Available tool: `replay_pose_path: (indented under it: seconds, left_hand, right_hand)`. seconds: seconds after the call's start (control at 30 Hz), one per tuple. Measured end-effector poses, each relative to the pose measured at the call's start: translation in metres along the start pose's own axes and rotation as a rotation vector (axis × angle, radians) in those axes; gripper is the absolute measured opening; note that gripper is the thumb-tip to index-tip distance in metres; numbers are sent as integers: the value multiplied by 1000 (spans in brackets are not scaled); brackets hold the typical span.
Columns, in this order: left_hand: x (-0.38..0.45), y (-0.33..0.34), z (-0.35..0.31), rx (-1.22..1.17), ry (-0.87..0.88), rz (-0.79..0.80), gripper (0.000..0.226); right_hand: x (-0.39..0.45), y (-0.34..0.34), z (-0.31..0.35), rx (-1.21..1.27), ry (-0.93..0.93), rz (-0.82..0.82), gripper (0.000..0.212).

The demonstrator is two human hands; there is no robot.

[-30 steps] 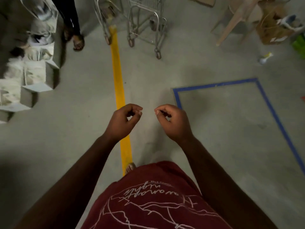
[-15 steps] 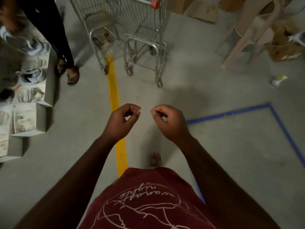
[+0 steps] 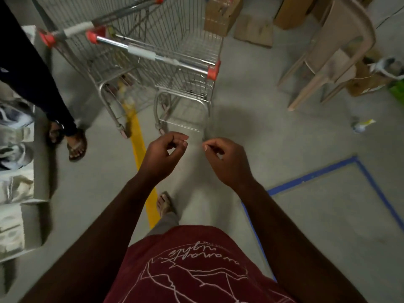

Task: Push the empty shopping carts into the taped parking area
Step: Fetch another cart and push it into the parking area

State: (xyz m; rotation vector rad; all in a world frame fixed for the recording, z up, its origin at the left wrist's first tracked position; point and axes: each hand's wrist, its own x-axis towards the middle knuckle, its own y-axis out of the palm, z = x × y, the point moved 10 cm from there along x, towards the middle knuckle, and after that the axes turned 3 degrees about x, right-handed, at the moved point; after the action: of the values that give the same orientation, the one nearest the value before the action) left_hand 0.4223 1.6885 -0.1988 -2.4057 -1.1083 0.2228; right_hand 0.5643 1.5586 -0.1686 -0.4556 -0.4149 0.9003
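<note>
Two empty wire shopping carts stand side by side straight ahead. The nearer cart has a chrome handle with red end caps, and its rear wheels sit just beyond my hands. The second cart stands to its left, over the yellow floor line. My left hand and my right hand hover below the nearer cart's handle, fingers loosely curled, holding nothing and touching nothing. The blue taped parking area lies on the floor at my right.
Another person's legs and sandals stand at the left beside boxes of white bags. A beige plastic chair and cardboard boxes fill the back right. A yellow tape line runs along the floor.
I have walked forward: the carts have come much closer and their handles are now in view. The blue tape has slid down and right. My hands keep the same curled pose.
</note>
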Motion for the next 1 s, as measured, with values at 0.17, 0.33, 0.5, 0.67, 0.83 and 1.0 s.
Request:
replay_pose_path:
  seconds: [0.17, 0.33, 0.5, 0.67, 0.83, 1.0]
  left_hand:
    - [117, -64, 13, 42, 54, 21, 11]
    - [217, -97, 23, 65, 126, -9, 13]
    - [303, -93, 37, 398, 329, 26, 43]
    - [351, -80, 79, 722, 290, 202, 67]
    - [363, -86, 80, 679, 420, 147, 45]
    - [379, -81, 79, 625, 463, 217, 41]
  right_hand:
    - [95, 29, 27, 4, 5, -90, 8]
    - [176, 53, 34, -6, 33, -122, 9]
    - [261, 76, 23, -186, 0, -129, 20]
    - [324, 111, -13, -483, 112, 67, 43]
    - [344, 117, -30, -554, 180, 87, 55]
    - [359, 118, -38, -584, 247, 86, 53]
